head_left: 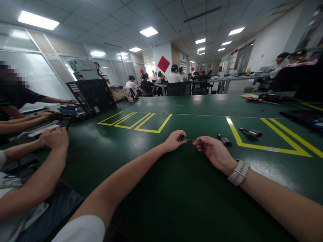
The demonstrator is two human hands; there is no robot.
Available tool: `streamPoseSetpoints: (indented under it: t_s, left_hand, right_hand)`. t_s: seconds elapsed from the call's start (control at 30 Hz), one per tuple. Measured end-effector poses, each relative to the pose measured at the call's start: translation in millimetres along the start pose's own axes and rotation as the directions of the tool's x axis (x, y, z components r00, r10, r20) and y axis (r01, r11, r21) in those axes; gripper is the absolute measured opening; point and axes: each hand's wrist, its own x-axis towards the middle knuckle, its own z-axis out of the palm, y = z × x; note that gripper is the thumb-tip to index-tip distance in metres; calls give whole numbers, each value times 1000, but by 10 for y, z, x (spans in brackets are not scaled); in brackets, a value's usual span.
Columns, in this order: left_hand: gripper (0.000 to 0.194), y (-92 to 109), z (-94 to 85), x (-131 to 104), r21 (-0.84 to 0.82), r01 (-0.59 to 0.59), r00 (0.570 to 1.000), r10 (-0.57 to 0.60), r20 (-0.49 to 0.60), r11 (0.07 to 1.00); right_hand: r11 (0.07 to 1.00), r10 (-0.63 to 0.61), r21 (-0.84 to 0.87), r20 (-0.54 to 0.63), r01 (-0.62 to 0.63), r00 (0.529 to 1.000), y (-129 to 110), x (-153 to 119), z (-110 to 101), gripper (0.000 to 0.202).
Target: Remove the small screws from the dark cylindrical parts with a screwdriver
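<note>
My left hand point(174, 141) is closed around a metal socket point(181, 137), its round dark opening turned toward me. My right hand point(210, 148), with a pale watch strap at the wrist, pinches a thin metal rod point(190, 140). The rod's far end reaches the socket's mouth; whether it is inside, I cannot tell. Just beyond my right hand a second socket with a shank point(224, 140) lies on the green tabletop point(161, 188). Farther right, a similar socket bit point(251, 133) rests within a yellow tape outline.
Yellow tape point(157, 130) marks more outlines at centre left. A red-handled screwdriver point(254, 99) lies at the back right, near a dark tray point(302, 119). On the left, a co-worker's hands point(55, 137) and a black computer case point(93, 97) occupy the table edge.
</note>
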Motion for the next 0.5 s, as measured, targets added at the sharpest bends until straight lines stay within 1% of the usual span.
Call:
streamPoseSetpoints:
  t_s: [0.3, 0.5]
  left_hand:
    - [14, -6, 4, -4, 56, 13, 1000, -13, -5, 998]
    - [13, -41, 4, 0, 89, 17, 1000, -16, -13, 996]
  right_hand:
    - [997, -65, -31, -31, 64, 997, 6, -28, 5, 14]
    - [988, -125, -105, -84, 116, 989, 29, -46, 7, 13]
